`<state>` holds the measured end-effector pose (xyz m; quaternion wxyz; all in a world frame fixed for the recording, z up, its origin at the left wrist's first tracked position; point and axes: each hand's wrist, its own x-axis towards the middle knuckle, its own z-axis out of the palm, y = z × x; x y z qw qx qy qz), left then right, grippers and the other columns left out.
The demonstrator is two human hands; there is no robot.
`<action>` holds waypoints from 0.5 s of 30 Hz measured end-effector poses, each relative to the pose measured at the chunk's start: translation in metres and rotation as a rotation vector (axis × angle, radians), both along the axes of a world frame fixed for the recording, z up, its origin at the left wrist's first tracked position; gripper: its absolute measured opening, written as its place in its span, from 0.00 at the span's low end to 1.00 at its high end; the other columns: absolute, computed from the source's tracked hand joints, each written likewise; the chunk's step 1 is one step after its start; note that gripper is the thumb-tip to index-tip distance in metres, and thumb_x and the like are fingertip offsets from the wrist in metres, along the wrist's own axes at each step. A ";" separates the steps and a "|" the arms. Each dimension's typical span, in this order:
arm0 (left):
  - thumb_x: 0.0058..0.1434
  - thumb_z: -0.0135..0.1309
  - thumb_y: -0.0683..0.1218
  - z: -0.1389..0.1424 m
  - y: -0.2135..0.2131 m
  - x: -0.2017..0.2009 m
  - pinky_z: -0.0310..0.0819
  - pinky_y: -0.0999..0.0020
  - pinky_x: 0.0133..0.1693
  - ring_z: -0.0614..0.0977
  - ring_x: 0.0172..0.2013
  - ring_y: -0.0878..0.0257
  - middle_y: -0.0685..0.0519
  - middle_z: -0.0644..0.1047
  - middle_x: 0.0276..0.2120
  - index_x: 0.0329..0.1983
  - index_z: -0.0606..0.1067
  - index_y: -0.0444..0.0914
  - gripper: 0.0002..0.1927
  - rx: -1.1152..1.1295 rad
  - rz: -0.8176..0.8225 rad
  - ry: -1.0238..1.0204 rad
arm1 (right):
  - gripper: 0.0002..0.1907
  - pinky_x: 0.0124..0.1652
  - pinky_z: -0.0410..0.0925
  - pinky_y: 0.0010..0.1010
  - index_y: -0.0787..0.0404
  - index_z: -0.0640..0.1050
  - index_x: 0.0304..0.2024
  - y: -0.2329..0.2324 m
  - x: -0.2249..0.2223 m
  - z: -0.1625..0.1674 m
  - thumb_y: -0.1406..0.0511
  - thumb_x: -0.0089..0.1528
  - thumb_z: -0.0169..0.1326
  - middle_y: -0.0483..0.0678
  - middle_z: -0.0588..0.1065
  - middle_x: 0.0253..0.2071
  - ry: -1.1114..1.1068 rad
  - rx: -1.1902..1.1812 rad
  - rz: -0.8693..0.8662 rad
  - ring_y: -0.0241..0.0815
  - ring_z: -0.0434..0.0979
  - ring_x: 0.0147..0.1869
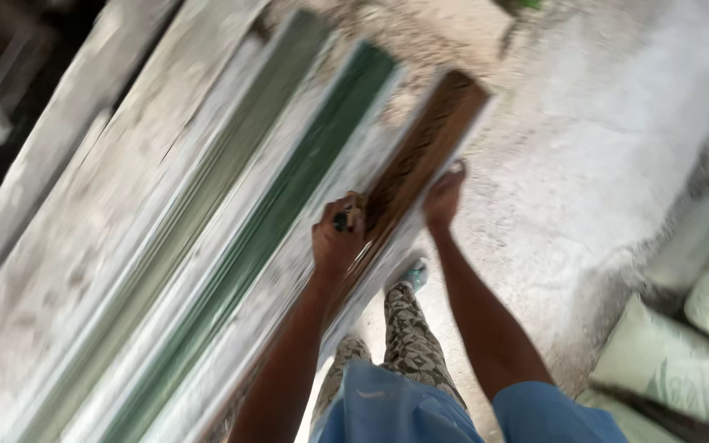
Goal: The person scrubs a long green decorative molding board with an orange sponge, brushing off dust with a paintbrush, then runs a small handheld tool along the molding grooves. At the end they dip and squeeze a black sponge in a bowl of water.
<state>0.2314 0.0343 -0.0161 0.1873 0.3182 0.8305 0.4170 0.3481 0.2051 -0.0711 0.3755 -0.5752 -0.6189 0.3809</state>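
Observation:
A long brown wood-grain panel (432, 139) lies tilted on top of a stack of long sheets. My left hand (336, 238) is closed around a small dark object held against the panel's left edge; motion blur hides what that object is. My right hand (443, 197) grips the panel's right edge, fingers curled over it. Below the hands I see my patterned trousers (408, 328) and one foot in a light sandal (414, 272).
Long green and whitish sheets (289, 205) and grey planks (84, 189) lie side by side across the left. Dusty concrete floor (576, 164) spreads to the right. Pale filled sacks (683, 361) are piled at the lower right.

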 end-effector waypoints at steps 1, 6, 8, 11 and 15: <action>0.63 0.59 0.44 0.003 -0.027 -0.002 0.81 0.59 0.45 0.86 0.43 0.50 0.45 0.82 0.48 0.54 0.77 0.42 0.15 -0.007 -0.025 0.024 | 0.24 0.62 0.64 0.47 0.67 0.60 0.71 -0.001 -0.001 0.000 0.60 0.78 0.32 0.70 0.68 0.62 -0.022 0.158 0.045 0.64 0.71 0.64; 0.62 0.59 0.45 0.014 -0.179 -0.012 0.74 0.48 0.48 0.85 0.44 0.48 0.48 0.82 0.50 0.54 0.79 0.45 0.16 -0.073 -0.004 0.174 | 0.26 0.74 0.54 0.51 0.71 0.55 0.73 -0.081 0.007 0.016 0.62 0.80 0.43 0.64 0.56 0.71 0.062 0.505 0.136 0.60 0.57 0.77; 0.60 0.59 0.45 0.015 -0.242 -0.014 0.72 0.46 0.49 0.84 0.44 0.47 0.50 0.82 0.50 0.54 0.79 0.48 0.17 -0.142 0.040 0.154 | 0.26 0.72 0.55 0.49 0.68 0.57 0.73 -0.150 0.014 0.029 0.63 0.78 0.44 0.63 0.58 0.72 0.052 0.449 0.252 0.57 0.57 0.76; 0.54 0.60 0.43 0.009 -0.343 -0.017 0.71 0.44 0.49 0.83 0.45 0.45 0.50 0.81 0.52 0.58 0.76 0.51 0.26 -0.193 0.070 0.145 | 0.23 0.68 0.58 0.46 0.66 0.60 0.71 -0.268 0.023 0.042 0.66 0.74 0.44 0.60 0.58 0.71 0.067 0.290 0.384 0.54 0.58 0.72; 0.62 0.59 0.46 -0.001 -0.502 -0.016 0.69 0.40 0.54 0.83 0.47 0.46 0.53 0.80 0.53 0.62 0.73 0.55 0.24 -0.250 0.176 0.214 | 0.19 0.69 0.59 0.44 0.64 0.65 0.67 -0.428 0.027 0.039 0.71 0.72 0.43 0.56 0.63 0.68 0.192 0.207 0.603 0.49 0.65 0.67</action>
